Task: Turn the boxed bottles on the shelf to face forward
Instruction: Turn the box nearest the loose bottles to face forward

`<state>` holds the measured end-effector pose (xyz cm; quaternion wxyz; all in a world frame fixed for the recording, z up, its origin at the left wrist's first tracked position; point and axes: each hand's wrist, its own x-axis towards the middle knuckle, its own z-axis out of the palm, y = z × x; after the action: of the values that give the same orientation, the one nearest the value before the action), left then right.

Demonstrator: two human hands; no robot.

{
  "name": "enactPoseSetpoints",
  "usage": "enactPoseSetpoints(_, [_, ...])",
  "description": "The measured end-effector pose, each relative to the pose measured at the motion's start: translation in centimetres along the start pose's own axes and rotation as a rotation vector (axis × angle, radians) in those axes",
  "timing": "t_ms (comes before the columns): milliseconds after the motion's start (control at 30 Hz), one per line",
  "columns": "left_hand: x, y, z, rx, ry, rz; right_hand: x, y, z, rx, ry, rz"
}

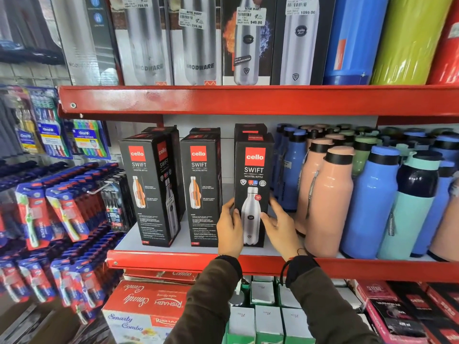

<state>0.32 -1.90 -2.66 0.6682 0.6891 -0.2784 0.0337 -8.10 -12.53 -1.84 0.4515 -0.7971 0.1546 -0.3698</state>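
Note:
Three black Cello Swift bottle boxes stand in the front row of the middle shelf [173,244]. The right box [253,170] shows its front, a steel bottle picture. My left hand [229,227] presses its lower left edge and my right hand [280,227] its lower right side, so both grip it. The middle box [201,184] shows a side panel with small text. The left box [149,187] stands turned at an angle, a corner toward me. More black boxes stand behind each.
Loose peach bottles [325,202], blue ones and a teal one crowd the shelf right of the boxes. Larger boxed flasks [198,40] fill the upper shelf. Toothbrush packs [62,207] hang at the left. Red and white cartons [149,304] lie below.

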Motion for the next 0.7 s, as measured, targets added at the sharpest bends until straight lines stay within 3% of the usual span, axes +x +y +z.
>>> enactPoseSetpoints(400, [0.3,-0.1,0.2,0.001,-0.009,-0.008,0.3,0.3,0.6,-0.069,0.020,-0.010])
enactPoseSetpoints(700, [0.1,-0.4,-0.3,0.017,-0.111,-0.041,0.0,0.2,1.4,-0.022,0.162,-0.007])
